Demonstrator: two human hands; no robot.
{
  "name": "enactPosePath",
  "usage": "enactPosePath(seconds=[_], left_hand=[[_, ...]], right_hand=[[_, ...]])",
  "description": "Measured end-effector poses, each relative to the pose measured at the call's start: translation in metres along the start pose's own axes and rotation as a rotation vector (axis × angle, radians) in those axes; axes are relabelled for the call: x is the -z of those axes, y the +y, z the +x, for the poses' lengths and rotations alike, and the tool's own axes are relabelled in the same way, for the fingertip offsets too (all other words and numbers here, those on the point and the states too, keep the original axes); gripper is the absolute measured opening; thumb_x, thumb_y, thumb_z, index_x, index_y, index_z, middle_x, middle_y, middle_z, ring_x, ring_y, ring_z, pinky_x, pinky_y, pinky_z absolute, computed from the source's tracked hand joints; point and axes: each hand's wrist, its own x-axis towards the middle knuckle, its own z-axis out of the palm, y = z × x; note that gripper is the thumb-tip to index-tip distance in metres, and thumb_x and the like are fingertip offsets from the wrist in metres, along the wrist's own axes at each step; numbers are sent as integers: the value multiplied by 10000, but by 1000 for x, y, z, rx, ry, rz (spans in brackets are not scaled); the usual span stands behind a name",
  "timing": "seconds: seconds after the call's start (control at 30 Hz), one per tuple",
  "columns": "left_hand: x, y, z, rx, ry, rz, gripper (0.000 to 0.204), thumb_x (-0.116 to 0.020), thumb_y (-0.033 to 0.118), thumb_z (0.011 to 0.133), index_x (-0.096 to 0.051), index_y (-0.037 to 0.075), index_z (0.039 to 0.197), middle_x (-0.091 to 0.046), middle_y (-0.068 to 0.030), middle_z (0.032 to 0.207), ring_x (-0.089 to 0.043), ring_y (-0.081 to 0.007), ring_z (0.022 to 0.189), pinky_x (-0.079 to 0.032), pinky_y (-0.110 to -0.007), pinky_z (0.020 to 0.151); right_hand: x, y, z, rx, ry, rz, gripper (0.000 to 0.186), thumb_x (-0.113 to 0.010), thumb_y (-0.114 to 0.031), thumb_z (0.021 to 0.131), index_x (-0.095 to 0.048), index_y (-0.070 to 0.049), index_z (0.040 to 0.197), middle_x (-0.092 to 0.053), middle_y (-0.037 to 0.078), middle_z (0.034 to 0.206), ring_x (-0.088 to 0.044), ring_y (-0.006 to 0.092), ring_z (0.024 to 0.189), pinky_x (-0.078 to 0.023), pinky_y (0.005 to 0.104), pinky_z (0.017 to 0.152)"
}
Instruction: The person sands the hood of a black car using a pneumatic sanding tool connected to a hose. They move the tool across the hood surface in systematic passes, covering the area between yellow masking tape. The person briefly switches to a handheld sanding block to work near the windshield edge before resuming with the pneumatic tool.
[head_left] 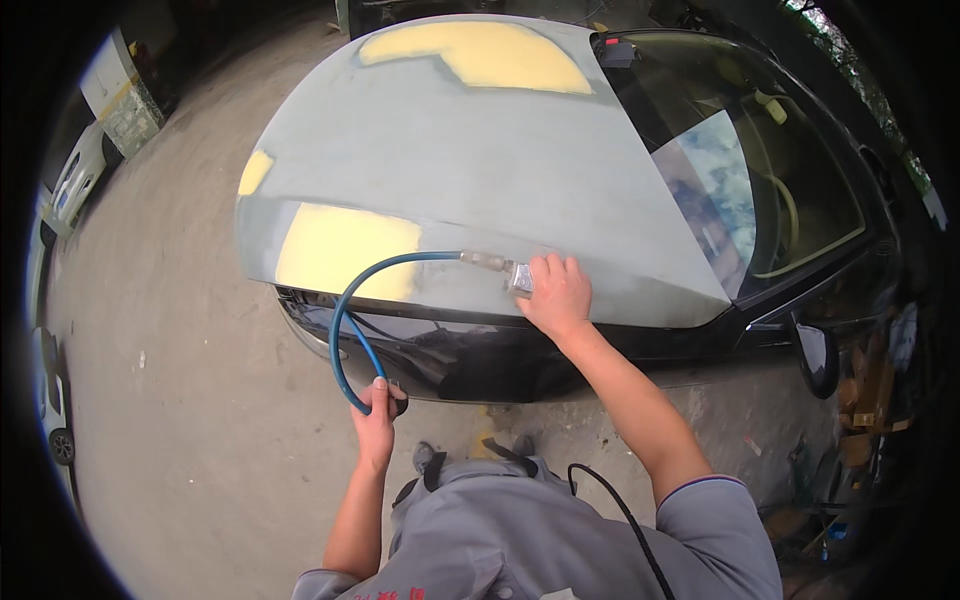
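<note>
My right hand point(558, 295) is closed round a small hose-fed hand tool with a silvery end point(522, 279), low over the near side of the grey car hood point(430, 150). Most of the tool is hidden under my fingers, so its exact kind cannot be told. From its fitting a blue hose point(337, 345) loops left and down to my left hand point(376, 425), which grips it in front of the car's dark side. Something dark shows beside those fingers. Left of the tool, a pale yellow patch point(345, 250) covers part of the hood.
Farther over on the hood lies a larger yellow patch point(490, 55); a small one point(255, 172) marks its left edge. The windshield point(740, 170) and side mirror point(818, 355) are at right. Boxes point(870, 390) stand beyond the mirror. Other cars point(85, 175) line the far left.
</note>
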Motion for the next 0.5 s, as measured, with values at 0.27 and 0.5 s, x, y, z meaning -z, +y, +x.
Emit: enactPosePath(seconds=[0.27,0.5], left_hand=[[-2,3,-2,8,-48,60,537,-584,402,1159,-732,-4,841,-444,66,611,-352,-53,571,-257,-288,548],[14,-19,-16,-5,12,66,554,-576,420,1161,-732,-4,839,-435,62,601,-340,-54,558,-248,-287,535]], right_hand=[[2,16,27,-60,44,-47,428,-928,-270,629,-661,-150,941,-634,41,925,-625,288,842,-534,443,612],[-6,-23,15,6,82,11,499,-960,-257,587,-640,-140,951,-641,37,944,-632,287,878,-573,442,657]])
